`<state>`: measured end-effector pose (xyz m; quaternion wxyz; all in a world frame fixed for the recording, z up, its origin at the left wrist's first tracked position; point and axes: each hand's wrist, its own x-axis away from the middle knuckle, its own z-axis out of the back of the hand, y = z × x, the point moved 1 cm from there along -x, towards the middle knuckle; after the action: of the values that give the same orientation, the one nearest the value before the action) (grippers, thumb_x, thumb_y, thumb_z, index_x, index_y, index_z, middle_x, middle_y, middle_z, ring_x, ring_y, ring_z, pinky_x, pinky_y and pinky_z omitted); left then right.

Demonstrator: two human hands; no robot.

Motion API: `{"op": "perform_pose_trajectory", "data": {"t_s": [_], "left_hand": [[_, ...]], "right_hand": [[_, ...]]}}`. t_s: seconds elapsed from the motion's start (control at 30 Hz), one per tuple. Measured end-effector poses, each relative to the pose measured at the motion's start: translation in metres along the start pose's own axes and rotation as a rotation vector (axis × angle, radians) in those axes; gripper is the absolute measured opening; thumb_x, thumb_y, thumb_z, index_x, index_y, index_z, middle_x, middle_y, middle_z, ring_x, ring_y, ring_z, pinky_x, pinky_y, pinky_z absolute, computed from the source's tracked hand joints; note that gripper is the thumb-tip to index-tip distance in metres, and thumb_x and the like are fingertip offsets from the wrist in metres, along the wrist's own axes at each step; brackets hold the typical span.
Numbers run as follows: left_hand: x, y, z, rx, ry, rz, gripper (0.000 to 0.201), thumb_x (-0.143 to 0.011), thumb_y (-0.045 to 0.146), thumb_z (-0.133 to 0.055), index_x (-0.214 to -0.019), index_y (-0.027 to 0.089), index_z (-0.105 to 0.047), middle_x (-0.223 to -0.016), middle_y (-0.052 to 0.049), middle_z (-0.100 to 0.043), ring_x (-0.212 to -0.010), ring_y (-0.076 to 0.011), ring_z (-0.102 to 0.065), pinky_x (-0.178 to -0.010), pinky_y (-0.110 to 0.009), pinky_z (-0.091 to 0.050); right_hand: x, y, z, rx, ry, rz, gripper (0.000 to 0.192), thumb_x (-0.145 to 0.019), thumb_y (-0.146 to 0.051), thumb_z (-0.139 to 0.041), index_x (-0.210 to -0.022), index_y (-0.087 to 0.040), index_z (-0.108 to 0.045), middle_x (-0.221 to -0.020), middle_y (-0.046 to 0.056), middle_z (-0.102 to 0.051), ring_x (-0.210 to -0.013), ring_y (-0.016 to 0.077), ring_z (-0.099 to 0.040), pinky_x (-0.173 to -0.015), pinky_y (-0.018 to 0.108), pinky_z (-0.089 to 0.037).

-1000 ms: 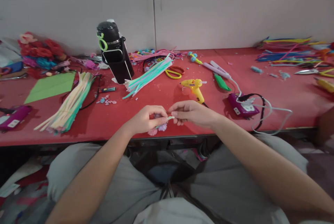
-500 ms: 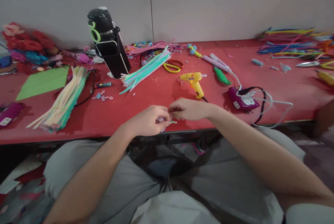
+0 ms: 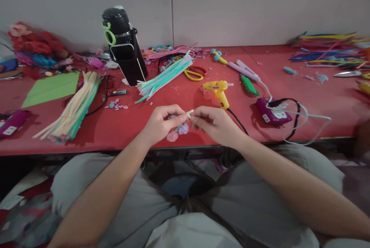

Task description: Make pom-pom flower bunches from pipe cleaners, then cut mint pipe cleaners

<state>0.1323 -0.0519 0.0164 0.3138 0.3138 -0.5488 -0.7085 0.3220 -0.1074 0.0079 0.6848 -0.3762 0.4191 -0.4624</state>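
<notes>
Head view. Both forearms reach forward from the lap and converge over the near edge of the red table (image 3: 289, 90), the wrists raised slightly above its surface. The left hand (image 3: 163, 122) is curled, thumb and forefinger pinched closed on a pale green pipe-cleaner stem (image 3: 189, 113); the remaining fingers fold under, around a small cluster of pink and lilac fuzzy blossoms (image 3: 177, 132) that hangs just below the knuckles. The right hand (image 3: 215, 122) meets it fingertip to fingertip, thumb and forefinger pinched narrow at the free end of the same stem, palm turned down. The stem is short, light-coloured and tilted upward to the right; only its tip shows between the two pinches. The blossoms are soft-edged and partly hidden by the left hand. Behind the hands lie a yellow glue gun (image 3: 217, 89), well apart, a fan of mint pipe cleaners (image 3: 163, 78), yellow-handled scissors (image 3: 194, 73) and a black bottle (image 3: 123, 43) standing upright.
</notes>
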Motion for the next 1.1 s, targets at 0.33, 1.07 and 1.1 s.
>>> {"op": "perform_pose_trajectory", "data": {"t_s": [0.33,1.07,1.1], "left_hand": [[-0.001,0.007,0.003,-0.219,-0.373,0.073,0.010,-0.080,0.022,-0.068,-0.076,0.015,-0.073,-0.078,-0.005,-0.068,-0.050,-0.0099,-0.060,-0.046,-0.021,-0.045],[-0.002,0.000,0.008,-0.818,0.186,-0.454,0.018,-0.092,0.020,-0.055,-0.079,0.016,-0.068,-0.082,-0.007,-0.067,-0.076,-0.0195,-0.060,-0.074,-0.035,-0.049],[-0.002,-0.003,0.007,-0.918,0.171,-0.515,0.019,-0.093,0.018,-0.053,-0.079,0.016,-0.067,-0.083,-0.009,-0.066,-0.081,-0.0214,-0.059,-0.077,-0.037,-0.048]], "right_hand": [[-0.023,-0.002,0.030,0.265,-0.468,0.128,0.013,-0.094,-0.015,-0.055,-0.093,-0.019,-0.068,-0.093,0.002,-0.072,-0.084,0.0142,-0.064,-0.078,0.026,-0.047],[-0.015,0.007,-0.001,-0.299,0.023,-0.355,0.043,-0.089,-0.057,-0.063,-0.081,-0.014,-0.068,-0.078,0.007,-0.068,-0.069,0.0150,-0.063,-0.064,0.028,-0.052],[-0.017,0.007,-0.003,-0.389,0.005,-0.419,0.049,-0.085,-0.062,-0.065,-0.079,-0.014,-0.068,-0.077,0.007,-0.067,-0.068,0.0147,-0.063,-0.063,0.028,-0.052]]}}
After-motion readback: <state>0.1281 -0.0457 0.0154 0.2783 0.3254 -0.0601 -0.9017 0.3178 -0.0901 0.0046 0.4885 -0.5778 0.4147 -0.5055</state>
